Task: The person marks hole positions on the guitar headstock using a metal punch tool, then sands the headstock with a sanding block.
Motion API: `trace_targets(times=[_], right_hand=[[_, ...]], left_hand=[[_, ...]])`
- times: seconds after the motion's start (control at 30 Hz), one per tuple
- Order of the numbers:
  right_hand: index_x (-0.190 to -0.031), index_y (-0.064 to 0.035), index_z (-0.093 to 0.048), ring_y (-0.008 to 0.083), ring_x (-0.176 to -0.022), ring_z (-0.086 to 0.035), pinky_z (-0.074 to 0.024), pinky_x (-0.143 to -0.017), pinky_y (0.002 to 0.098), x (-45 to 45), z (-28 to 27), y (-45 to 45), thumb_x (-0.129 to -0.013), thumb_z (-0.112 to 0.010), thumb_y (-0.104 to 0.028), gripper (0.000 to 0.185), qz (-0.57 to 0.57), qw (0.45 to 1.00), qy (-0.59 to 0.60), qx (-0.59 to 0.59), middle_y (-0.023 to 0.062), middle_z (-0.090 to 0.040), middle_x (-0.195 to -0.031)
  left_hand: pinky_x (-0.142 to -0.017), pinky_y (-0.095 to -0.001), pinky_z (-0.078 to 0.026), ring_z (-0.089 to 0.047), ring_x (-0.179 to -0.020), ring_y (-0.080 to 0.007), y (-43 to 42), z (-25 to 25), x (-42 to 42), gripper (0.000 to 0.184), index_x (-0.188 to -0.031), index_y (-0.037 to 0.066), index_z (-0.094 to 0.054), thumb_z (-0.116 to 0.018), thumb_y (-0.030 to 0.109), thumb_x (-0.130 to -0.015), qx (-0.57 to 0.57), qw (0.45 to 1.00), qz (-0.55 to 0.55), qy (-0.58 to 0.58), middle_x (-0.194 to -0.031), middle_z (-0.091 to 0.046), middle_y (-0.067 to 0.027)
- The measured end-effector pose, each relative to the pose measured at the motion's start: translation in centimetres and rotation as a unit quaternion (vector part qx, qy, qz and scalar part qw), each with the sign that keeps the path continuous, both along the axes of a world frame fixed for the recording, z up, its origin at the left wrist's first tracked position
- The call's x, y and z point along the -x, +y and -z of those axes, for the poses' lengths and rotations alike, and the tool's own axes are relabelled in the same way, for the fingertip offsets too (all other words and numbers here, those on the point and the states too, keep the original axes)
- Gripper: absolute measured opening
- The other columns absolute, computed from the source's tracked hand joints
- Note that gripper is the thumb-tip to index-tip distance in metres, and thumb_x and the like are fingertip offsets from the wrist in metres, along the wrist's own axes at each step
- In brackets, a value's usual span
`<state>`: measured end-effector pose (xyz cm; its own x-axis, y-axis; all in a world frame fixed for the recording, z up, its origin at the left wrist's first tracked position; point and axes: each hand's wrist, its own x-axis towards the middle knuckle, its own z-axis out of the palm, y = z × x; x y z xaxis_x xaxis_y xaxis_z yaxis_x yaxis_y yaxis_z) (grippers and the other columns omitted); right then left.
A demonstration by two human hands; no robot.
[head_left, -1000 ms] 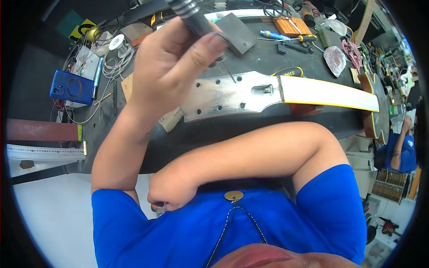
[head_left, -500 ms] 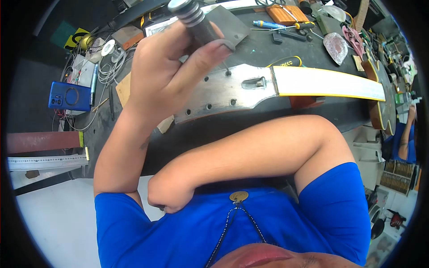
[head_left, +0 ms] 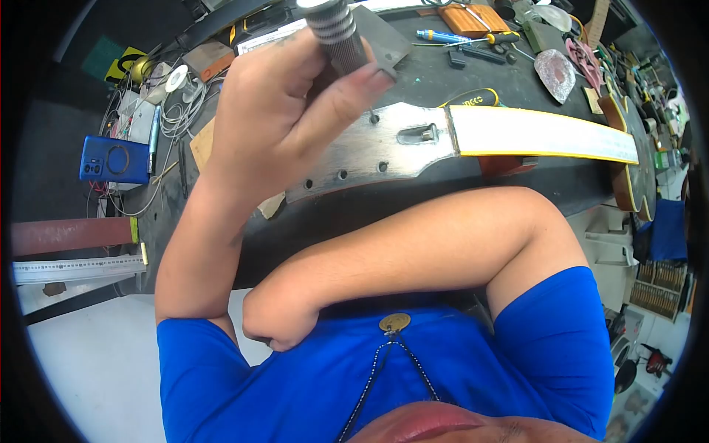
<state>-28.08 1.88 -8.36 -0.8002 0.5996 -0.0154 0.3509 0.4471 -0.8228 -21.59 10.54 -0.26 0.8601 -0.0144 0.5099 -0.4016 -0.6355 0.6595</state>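
In the head view my left hand [head_left: 273, 118] was clamped round the handle of a tool [head_left: 341, 40], its thin shaft pointing down at a hole in the headstock [head_left: 362, 151], which was in front of me over the table [head_left: 421, 83]. My right hand [head_left: 282, 317] was tucked against my shirt [head_left: 443, 354], fingers mostly hidden, so I could not tell whether they gripped anything. A red block [head_left: 502, 165] showed under the neck [head_left: 539, 133].

A blue smartphone [head_left: 94, 159] is at the left of the view, near a white spool [head_left: 176, 78]. Lower there is a long ruler [head_left: 77, 269]. On the bench [head_left: 428, 87], a yellow-and-black screwdriver [head_left: 502, 37] lies beside a wooden block [head_left: 454, 25].
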Motion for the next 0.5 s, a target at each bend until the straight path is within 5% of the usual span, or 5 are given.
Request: trace_targets(times=[0.5], right_hand=[[-0.101, 0.0065, -0.076, 0.0457, -0.094, -0.072, -0.0575, -0.085, 0.0531, -0.2, -0.5, -0.1, -0.094, -0.064, -0.022, 0.032, -0.008, 1.0, -0.011, -0.002, 0.0278, -0.075, -0.096]], left_hand=[[-0.071, -0.0234, -0.045, -0.058, -0.08, -0.0073, 0.2, 0.2, -0.1, 0.016, -0.114, -0.005, -0.068, -0.065, 0.009, -0.108, 0.024, 0.999, 0.002, 0.026, -0.095, -0.068, -0.004]])
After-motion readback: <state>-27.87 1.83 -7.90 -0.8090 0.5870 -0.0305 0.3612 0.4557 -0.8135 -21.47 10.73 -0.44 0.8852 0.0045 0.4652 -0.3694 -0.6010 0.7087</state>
